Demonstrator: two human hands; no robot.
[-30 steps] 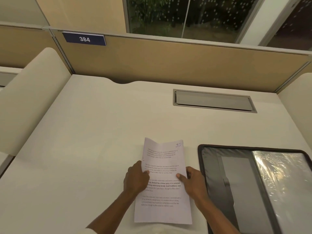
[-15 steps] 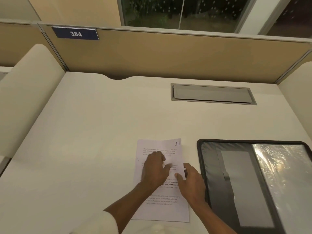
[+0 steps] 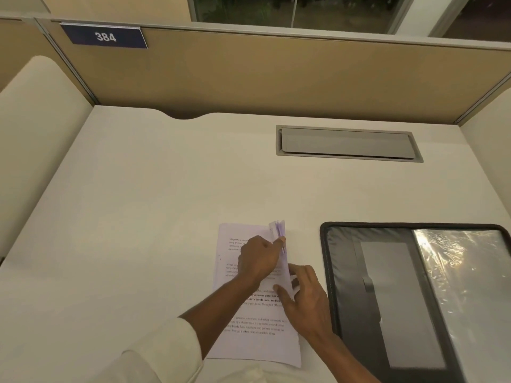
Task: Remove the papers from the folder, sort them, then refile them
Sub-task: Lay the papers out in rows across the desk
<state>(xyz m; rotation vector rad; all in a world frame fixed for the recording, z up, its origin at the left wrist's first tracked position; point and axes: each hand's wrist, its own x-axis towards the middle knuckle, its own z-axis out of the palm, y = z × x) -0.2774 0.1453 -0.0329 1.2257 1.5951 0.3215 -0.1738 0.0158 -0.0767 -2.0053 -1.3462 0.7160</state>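
Your right hand (image 3: 307,308) pinches the lifted right edge of the papers (image 3: 250,341); anchor the stack there. Just beyond, your left hand (image 3: 260,258) grips the fanned corner: peel one sheet only. The open folder (image 3: 326,272) lies right of both hands.

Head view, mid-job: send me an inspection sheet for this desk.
Surface: pale desk, flat.
Job's things: stack of papers lies printed side up at the near edge; black folder lies open to its right, apart from it, clear sleeve showing.
Clutter: nothing seen.
Grips: left hand lifts the stack's fanned far-right corners; right hand pinches raised sheet edges on the right side.
Cables: nothing seen; grey desk hatch closed.
Surroundings: tan partition with plate 384; window above.
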